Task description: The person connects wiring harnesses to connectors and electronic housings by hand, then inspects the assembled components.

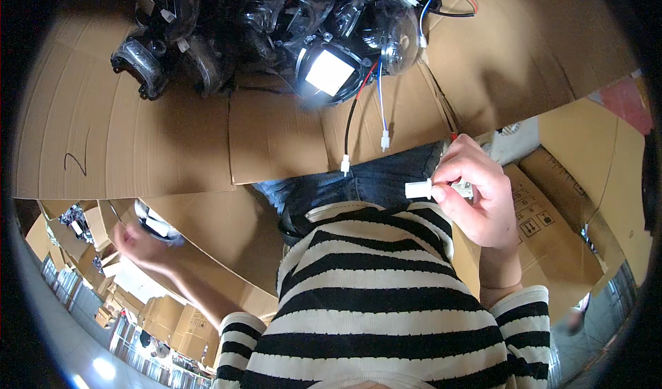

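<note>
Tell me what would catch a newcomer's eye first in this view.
The bold black-and-white striped top fills the lower middle. Clear-lensed lamp units crowd the cardboard at the top, one bearing a bright white square. Toward the right, the right hand pinches a small white piece.

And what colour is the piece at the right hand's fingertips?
The small piece is white; the head view shows it best.

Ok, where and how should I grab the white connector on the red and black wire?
Probably pinch the white connector by its long sides, coming from your near left: it's small and boxy, its free end points toward you at the near edge of the cardboard, and a second connector is off to its right.
</note>
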Tool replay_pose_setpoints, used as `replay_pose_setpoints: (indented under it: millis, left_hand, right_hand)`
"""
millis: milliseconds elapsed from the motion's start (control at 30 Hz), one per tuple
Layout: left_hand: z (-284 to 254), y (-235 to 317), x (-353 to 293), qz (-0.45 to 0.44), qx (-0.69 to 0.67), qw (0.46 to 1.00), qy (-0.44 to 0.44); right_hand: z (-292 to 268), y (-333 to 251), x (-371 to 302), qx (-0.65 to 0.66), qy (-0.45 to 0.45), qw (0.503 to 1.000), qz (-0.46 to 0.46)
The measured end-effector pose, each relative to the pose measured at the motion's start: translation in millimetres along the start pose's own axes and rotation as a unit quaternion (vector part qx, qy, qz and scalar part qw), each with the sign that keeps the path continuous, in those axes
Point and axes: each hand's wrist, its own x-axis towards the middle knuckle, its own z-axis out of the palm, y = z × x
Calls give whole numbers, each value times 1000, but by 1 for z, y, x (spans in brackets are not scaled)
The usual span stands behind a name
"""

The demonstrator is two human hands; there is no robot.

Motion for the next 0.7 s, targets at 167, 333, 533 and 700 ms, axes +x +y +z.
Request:
replay_pose_setpoints:
  millis: [167,333,533,700]
  left_hand:
    - [75,197,-105,-239,-436,648,-577]
    - [198,212,-171,-368,-597,499,-508]
    - [202,251,-158,-611,-509,497,-347]
    - [140,257,-134,-386,-628,548,-395]
  right_hand:
    - [4,4,5,-13,-25,1000,-4]
    - [16,4,6,-15,-41,999,-12]
    - [26,9,10,-11,-64,997,-36]
    - [33,11,13,-6,-87,996,-20]
